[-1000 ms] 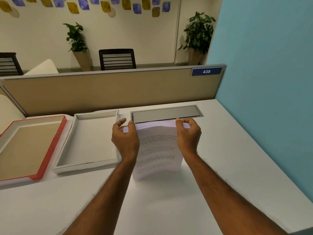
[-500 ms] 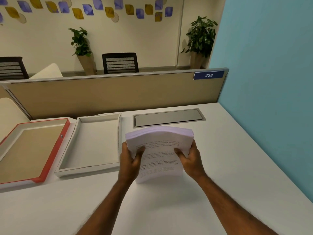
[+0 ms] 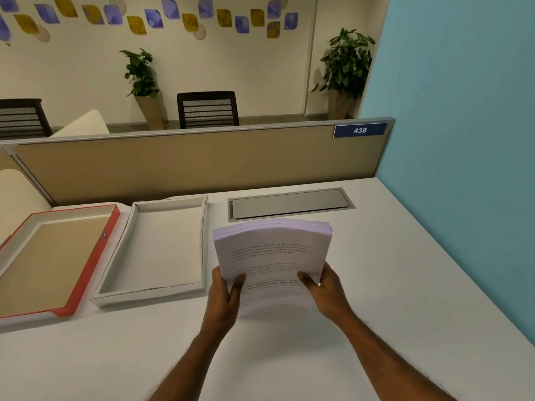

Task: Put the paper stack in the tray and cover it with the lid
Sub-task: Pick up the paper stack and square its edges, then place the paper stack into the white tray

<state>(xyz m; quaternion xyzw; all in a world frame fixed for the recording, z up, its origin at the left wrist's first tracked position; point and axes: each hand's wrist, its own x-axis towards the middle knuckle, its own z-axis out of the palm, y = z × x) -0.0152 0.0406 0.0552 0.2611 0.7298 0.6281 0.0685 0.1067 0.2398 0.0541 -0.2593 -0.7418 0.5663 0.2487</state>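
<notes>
Paper stack (image 3: 272, 256) is pinched at its near corners, thumbs on top, by left hand (image 3: 224, 296) and right hand (image 3: 328, 293), raised above the table (image 3: 390, 285), apparently to carry it leftward into the empty white tray (image 3: 115, 273) beside the red-edged lid (image 3: 95, 256).

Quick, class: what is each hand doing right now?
Left hand: closed on the paper stack, near its left edge.
Right hand: closed on the same stack, near its right edge.

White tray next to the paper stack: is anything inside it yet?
Nothing shows inside the white tray: its floor is bare. Its near wall hides a thin strip of floor. The paper stack is outside it, held by the left hand and right hand.
</notes>
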